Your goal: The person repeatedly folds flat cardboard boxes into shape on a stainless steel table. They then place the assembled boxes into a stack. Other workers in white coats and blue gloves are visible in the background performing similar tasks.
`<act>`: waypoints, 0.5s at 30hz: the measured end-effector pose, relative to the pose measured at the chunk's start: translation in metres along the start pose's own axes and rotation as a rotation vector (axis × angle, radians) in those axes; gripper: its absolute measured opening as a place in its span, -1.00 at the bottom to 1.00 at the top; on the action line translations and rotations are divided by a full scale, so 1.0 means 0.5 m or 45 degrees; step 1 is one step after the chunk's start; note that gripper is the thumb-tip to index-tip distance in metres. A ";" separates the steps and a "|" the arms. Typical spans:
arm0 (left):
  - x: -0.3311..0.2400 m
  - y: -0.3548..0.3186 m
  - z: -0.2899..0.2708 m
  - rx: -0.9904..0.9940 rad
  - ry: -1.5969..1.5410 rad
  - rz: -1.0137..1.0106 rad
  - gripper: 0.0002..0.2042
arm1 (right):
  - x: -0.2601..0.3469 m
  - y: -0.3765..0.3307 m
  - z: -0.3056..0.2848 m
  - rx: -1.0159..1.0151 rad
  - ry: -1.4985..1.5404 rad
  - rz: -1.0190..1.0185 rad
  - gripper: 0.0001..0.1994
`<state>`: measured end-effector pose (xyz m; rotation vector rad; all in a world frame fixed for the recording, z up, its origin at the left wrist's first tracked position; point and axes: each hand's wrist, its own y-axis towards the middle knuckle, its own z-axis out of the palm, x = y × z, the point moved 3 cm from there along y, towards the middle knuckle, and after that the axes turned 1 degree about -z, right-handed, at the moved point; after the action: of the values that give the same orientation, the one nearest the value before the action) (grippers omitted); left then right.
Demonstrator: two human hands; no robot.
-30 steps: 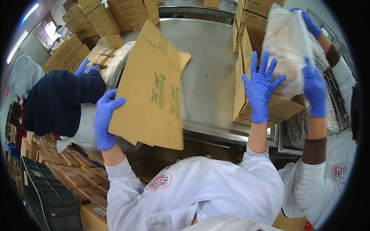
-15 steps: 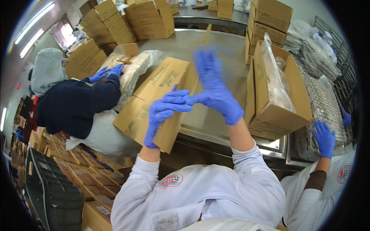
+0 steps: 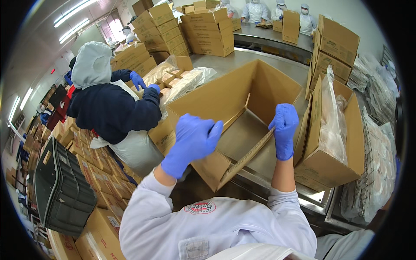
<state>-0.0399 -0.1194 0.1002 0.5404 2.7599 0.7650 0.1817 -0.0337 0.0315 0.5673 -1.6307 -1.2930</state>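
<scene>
An unfolded brown cardboard box (image 3: 271,93) stands open on the metal table in front of me, and the tabletop shows through its bottom. My right hand (image 3: 285,130) is closed around the top edge of its near wall at the right corner. My left hand (image 3: 190,143) curls over the edge of the left wall, thumb raised; its fingertips are partly hidden. Both hands wear blue gloves. To the right sits another open carton (image 3: 331,151) with a clear plastic liner (image 3: 333,125) inside.
At my left a co-worker (image 3: 115,108) in a dark jacket reaches over a lined carton of wrapped pale packs (image 3: 169,80). Stacked cartons (image 3: 208,37) line the table's far side. A wire rack (image 3: 368,169) with packs is at right, a dark crate (image 3: 65,190) at lower left.
The flat folded carton is now opened into a box. My hands have moved apart from each other onto its walls. The view has shifted, and the co-worker's hand at right is gone.
</scene>
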 end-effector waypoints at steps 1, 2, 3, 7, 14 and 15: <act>-0.002 0.042 0.029 0.230 0.055 -0.026 -0.63 | -0.016 0.011 -0.002 -0.001 -0.007 0.039 -0.70; -0.004 0.085 0.065 0.470 0.100 -0.062 -0.60 | -0.028 0.021 0.007 0.075 -0.022 -0.035 -0.68; -0.008 0.107 0.101 0.704 0.143 -0.096 -0.57 | -0.033 0.029 0.013 0.150 -0.036 -0.115 -0.66; 0.071 0.048 0.377 0.880 0.031 0.530 -0.71 | -0.020 0.031 0.041 0.297 0.104 -0.087 -0.63; -0.078 0.441 0.448 -0.339 0.005 0.511 -0.27 | -0.024 0.036 0.039 0.320 0.108 -0.140 -0.65; -0.083 0.470 0.455 -0.233 0.017 0.497 -0.26 | -0.028 0.030 0.037 0.359 0.091 -0.121 -0.65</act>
<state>0.1357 0.1528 0.0395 1.0536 2.5879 1.0932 0.1745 -0.0086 0.0401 0.8609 -1.7558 -1.1030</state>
